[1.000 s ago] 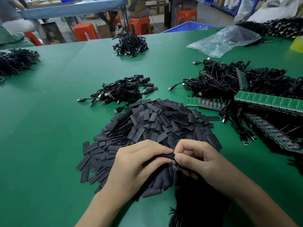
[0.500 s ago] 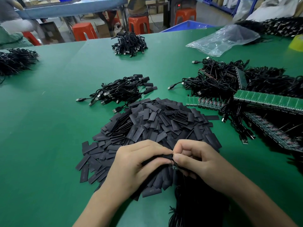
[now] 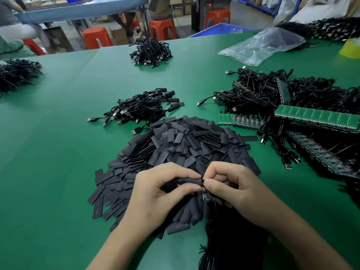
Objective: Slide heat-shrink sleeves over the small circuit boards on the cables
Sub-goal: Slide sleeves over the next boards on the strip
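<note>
Green table point(image 3: 58, 172), black sleeves point(image 3: 185, 141), orange stools point(image 3: 162, 29), seemingly blue bench point(image 3: 81, 10)

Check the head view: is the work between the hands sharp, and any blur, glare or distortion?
Head view: the black heat-shrink sleeve pinched between left hand and right hand is sharp; the green table stretches toward the corners, wide-lens distortion; the person at far left is motion-blurred; the clear plastic bag shows sheen.

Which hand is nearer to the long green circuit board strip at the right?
Right. The right hand, pinching a cable, is below-left of the green strip; the left hand, pinching a sleeve, lies further left.
</note>
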`<state>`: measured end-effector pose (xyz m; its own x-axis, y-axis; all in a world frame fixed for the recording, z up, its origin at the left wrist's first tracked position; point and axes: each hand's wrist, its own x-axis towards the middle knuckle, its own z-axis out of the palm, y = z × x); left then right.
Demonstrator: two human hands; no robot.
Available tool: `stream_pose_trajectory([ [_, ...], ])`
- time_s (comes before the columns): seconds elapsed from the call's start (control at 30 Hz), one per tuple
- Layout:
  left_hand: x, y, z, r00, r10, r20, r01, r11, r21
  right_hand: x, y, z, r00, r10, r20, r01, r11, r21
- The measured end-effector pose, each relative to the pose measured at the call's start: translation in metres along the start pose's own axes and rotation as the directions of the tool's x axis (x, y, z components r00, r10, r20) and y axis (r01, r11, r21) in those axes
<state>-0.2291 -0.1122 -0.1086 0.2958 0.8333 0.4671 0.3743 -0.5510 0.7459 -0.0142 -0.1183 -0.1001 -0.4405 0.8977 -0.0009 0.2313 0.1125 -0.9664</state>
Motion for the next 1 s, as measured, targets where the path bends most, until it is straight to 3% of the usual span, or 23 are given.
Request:
stream_pose_trajectory([
  [0.63,-0.0015,-0.0025,0.0017,0.998,-0.063,-0.027,0.06,0.995,-0.08,-0.0007,-0.0003,-0.0013,1.0,-0.014,0.004,0.014,1.0,0.001],
  [1.0,-0.001,0.0016,0.004,1.0,-0.024,-0.016,0.023,0.999,-0.048,-0.0004,-0.0004,0.0008,0.999,-0.006,0.033,0.004,0.999,0.038],
])
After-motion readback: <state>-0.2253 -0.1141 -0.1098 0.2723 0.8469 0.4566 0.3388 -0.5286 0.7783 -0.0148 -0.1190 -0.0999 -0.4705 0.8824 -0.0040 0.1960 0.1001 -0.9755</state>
